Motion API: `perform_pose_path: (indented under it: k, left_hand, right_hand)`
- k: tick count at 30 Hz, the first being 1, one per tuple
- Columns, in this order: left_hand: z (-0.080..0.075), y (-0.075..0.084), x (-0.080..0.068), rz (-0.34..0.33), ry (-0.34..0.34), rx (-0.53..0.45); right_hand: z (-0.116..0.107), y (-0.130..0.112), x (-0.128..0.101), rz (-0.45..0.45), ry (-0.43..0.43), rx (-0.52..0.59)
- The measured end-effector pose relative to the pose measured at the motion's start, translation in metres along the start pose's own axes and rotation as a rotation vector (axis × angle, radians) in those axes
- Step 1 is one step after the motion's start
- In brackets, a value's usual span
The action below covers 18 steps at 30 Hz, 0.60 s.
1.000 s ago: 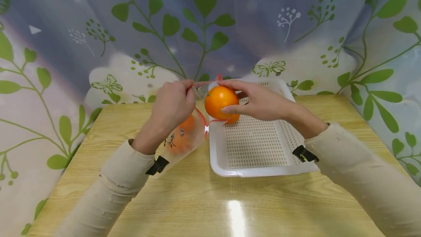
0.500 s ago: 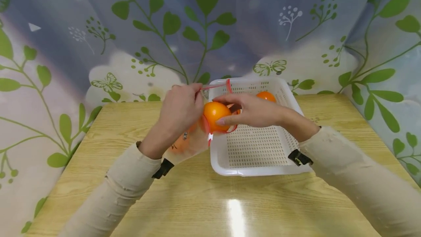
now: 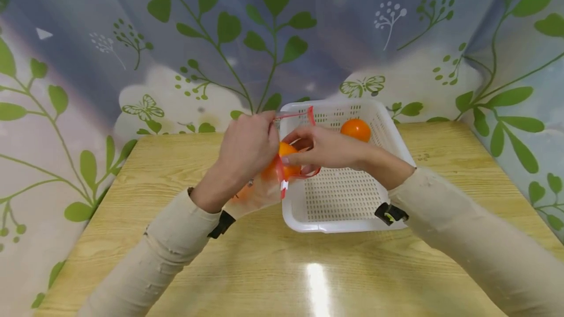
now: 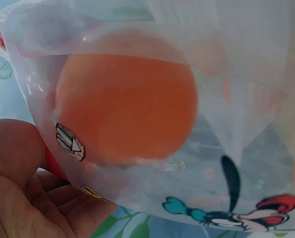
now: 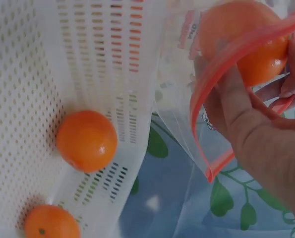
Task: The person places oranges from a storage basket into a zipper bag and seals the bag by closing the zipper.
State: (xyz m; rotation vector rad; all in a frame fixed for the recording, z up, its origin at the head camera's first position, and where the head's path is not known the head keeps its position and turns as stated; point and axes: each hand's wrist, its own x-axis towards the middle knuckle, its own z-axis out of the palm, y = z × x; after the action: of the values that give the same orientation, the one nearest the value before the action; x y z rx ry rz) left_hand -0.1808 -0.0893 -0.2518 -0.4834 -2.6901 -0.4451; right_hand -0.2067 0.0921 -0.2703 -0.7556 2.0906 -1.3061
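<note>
My left hand (image 3: 248,149) pinches the red zip rim (image 3: 294,114) of a clear plastic bag (image 3: 257,193) and holds its mouth open at the white basket's left edge. My right hand (image 3: 323,148) grips an orange (image 3: 287,153) and has it partly inside the bag's mouth. In the right wrist view the orange (image 5: 246,42) sits between my fingers, ringed by the red rim (image 5: 205,106). The left wrist view shows an orange (image 4: 125,106) inside the cartoon-printed bag (image 4: 241,178), above my palm (image 4: 18,198).
The white perforated basket (image 3: 343,199) stands on the wooden table (image 3: 264,268), right of centre, with an orange (image 3: 356,129) at its far end. The right wrist view shows two oranges in the basket (image 5: 86,140) (image 5: 50,223). A leaf-print curtain (image 3: 132,38) hangs behind.
My right hand has carried the orange down and to the left, from above the basket into the bag's mouth. The left hand has kept hold of the rim. An orange in the basket is uncovered.
</note>
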Motion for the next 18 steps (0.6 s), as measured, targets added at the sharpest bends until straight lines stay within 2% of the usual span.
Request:
perform_pose_path:
  k: [5,12,15,18]
  left_hand:
    - [0.0008,0.0009,-0.0005,0.012,0.009,0.012]
    - [0.0016,0.0013,-0.0012,0.02,0.024,0.015]
    - [0.002,0.0014,-0.0011,0.026,0.026,0.021]
    - [0.002,0.0005,-0.0012,0.022,0.021,0.015]
  right_hand:
    - [0.0001,0.0024,0.0026,0.064,-0.085,0.169]
    - [0.0033,0.0019,0.0015,0.06,-0.193,0.245]
    - [0.0034,0.001,0.0001,0.018,-0.205,0.26]
    - [-0.0013,0.0026,-0.0017,-0.031,-0.16,0.254]
